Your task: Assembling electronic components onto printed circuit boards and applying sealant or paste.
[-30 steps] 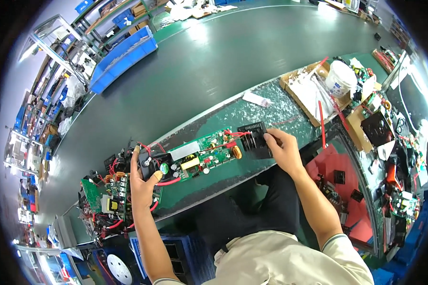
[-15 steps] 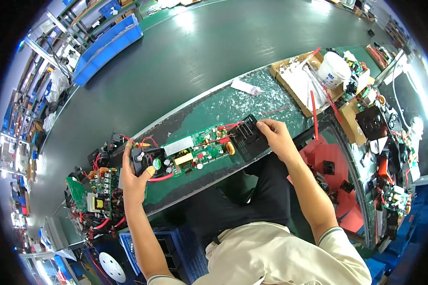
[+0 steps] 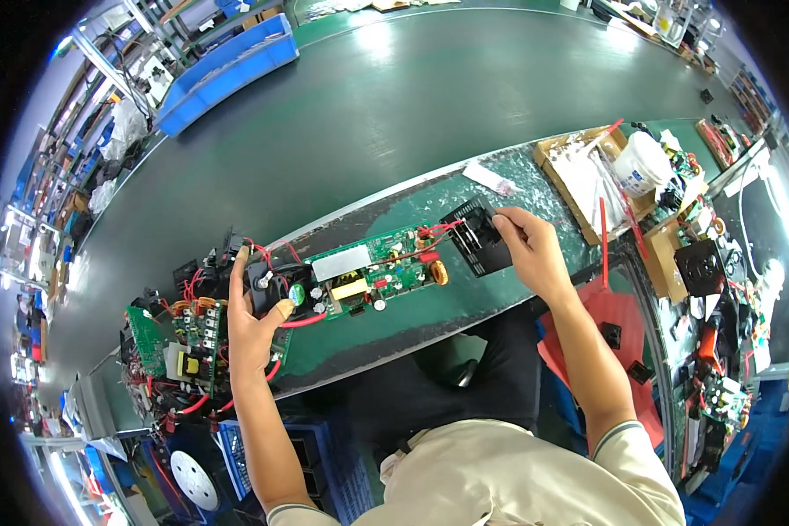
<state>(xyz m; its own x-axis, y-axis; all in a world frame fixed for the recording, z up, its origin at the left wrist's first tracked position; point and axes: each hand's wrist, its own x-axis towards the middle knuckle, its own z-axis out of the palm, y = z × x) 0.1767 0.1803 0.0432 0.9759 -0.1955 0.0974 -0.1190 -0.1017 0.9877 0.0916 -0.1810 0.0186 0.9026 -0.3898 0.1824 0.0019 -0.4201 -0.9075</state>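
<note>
A long green circuit board lies on the bench, carrying a white insulating strip, a yellow transformer and a copper coil. At its left end my left hand grips a black fan panel, thumb and fingers at its edges; a round green-and-white label shows by the thumb. My right hand pinches the edge of a black slotted end panel beside the board's right end. Red wires run between this panel and the board. The fingertips behind the panel are hidden.
More circuit boards are piled at the left. On the right stand a cardboard tray, a white bucket and a pile of electronic parts. A blue bin sits across the green surface; a small white bag lies beyond the panel.
The view has shifted, so most things appear farther right. The slotted panel is tilted differently in my right hand and a little farther from the board. My left hand keeps its grip.
</note>
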